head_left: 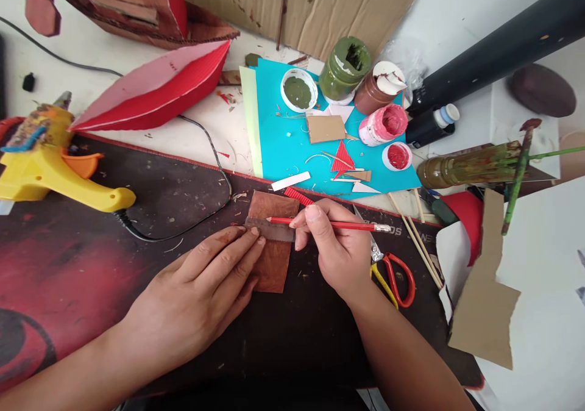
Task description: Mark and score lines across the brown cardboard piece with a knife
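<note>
A left hand [201, 289] lies flat, palm down, its fingers stretched out side by side and grasping nothing. The fingertips press a small ruler [274, 231] onto a brown card [274, 268] on the dark desk [137, 216]. The right hand [333, 246], wrist bent inward, has its fingers clamped on a red pencil [356, 225]. The pencil's tip meets the ruler's far edge, just beyond the left fingertips. Scissors [393, 274] lie just outside the right hand.
</note>
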{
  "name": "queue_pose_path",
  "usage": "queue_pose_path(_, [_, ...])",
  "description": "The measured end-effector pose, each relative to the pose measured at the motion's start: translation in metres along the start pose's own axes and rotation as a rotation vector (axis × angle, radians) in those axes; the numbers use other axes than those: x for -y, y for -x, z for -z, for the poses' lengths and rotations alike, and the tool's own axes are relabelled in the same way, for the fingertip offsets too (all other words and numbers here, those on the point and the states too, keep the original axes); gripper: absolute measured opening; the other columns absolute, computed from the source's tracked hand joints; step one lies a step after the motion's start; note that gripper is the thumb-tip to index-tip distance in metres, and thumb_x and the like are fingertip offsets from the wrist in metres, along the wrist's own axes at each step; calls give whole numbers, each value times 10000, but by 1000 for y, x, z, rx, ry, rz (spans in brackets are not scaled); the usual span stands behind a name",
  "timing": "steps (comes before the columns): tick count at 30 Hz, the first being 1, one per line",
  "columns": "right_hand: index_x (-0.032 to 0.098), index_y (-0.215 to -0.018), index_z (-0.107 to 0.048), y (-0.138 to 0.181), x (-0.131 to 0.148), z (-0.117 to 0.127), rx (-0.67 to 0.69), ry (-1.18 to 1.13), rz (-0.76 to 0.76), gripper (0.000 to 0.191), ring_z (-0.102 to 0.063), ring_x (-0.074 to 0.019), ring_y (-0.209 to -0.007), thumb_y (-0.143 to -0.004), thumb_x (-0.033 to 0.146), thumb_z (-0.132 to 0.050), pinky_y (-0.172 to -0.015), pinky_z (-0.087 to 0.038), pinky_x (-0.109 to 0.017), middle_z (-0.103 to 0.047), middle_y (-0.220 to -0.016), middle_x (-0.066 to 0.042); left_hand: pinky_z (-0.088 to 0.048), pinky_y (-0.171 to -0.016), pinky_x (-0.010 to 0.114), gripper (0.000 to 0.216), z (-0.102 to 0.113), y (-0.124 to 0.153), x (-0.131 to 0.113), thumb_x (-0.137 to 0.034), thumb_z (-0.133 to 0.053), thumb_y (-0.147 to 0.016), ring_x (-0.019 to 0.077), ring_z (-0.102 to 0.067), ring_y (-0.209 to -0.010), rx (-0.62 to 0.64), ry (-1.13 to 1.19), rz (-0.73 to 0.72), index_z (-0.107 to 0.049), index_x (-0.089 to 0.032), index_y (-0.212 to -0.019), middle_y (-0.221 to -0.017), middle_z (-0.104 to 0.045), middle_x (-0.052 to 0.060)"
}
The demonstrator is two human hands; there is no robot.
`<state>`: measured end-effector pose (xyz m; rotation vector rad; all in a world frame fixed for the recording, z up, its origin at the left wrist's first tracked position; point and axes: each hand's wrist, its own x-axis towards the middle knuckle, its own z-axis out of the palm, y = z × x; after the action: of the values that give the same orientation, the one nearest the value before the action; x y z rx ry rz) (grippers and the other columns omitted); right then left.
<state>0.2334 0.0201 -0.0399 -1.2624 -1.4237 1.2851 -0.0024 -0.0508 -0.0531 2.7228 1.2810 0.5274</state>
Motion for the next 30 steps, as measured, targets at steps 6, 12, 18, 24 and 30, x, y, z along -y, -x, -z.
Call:
queue_pose_path(6, [249, -898, -771, 0, -1, 0, 0, 0, 10, 399, -670, -146, -579, -1167, 509, -635, -664, -589, -325, -705, -643, 36, -566, -1225, 428, 554, 0, 1, 1, -213, -651, -1059, 326, -668, -1441, -1, 21, 13, -613, -78, -1595, -1525, -730, 165])
queue_pose_path(12, [241, -896, -770, -1, 0, 0, 3, -13, 22, 387, -665, -136, -577, -1175, 472, -633, -648, -579, -307, -699, -642, 39, -582, -1194, 455, 515, 0, -1, 0, -232, -627, -1086, 341, -675, -1421, -1, -7, 7, -611, -43, -1565, -1491, -743, 181])
queue_pose_path(18, [246, -889, -768, -1, 1, -1, -1, 2, 20, 387, -672, -141, -585, -1171, 476, -638, -665, -592, -314, -705, -643, 38, -605, -1154, 444, 463, 1, -3, 0, -238, -588, -1112, 324, -696, -1394, -1, -27, 3, -620, -69, -1541, -1482, -753, 157])
queue_pose_path(24, [241, -893, -773, -2, 1, -1, 6, -18, 32, 362, -673, -126, -589, -1174, 427, -643, -666, -577, -293, -704, -642, 47, -595, -1158, 464, 475, 1, -4, 0, -238, -595, -1114, 345, -685, -1393, -4, -17, -2, -613, -25, -1538, -1476, -746, 188])
queue_pose_path(30, [241, -891, -771, -2, 3, 0, 1, 12, 26, 361, -679, -131, -603, -1177, 414, -635, -668, -579, -290, -708, -647, 45, -590, -1165, 445, 469, 1, -3, -1, -254, -582, -1128, 328, -677, -1404, 4, -5, 15, -609, -44, -1547, -1472, -748, 175])
